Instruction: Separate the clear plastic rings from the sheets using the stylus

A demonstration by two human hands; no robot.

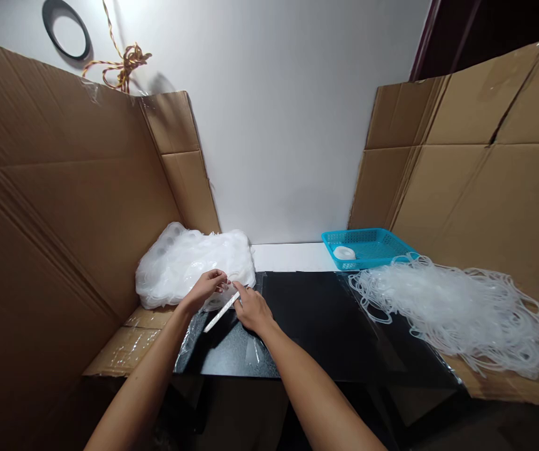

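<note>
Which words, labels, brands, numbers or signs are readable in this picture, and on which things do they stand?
No readable text anywhere.
Thin pale stick in the right hand: marks too small to read.
Blue basket: pale front pattern, too blurred to tell if letters.

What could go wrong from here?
1. The slim white strip in the right hand sits close to the white pile and might snag it.
2. The clear loops lie loosely heaped near the front edge of the cardboard; a bump could send some over.
</note>
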